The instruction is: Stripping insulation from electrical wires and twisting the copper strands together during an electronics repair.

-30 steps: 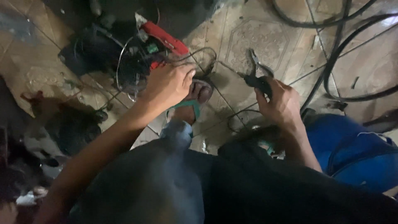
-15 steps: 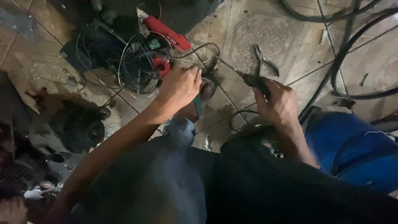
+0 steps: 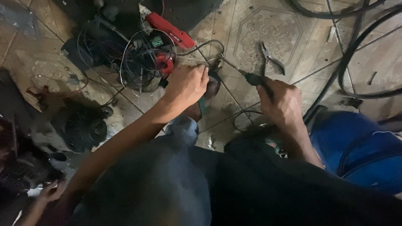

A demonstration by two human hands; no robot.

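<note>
two hands meet: right hand (image 3: 279, 102) clamps screwdriver (image 3: 245, 75), shaft pointing ten o'clock toward left hand (image 3: 186, 83) fingers pinching wire (image 3: 209, 62).

Hemmed in on the left hand (image 3: 186, 83) side by a tangle of wires (image 3: 140, 62) and a red tool (image 3: 169, 30). Bare tiled floor (image 3: 268, 31) open ahead, broken only by pliers (image 3: 270, 58). Blocked right of the right hand (image 3: 281, 102) by black hoses (image 3: 351, 62) and blue cloth (image 3: 356, 146).
</note>
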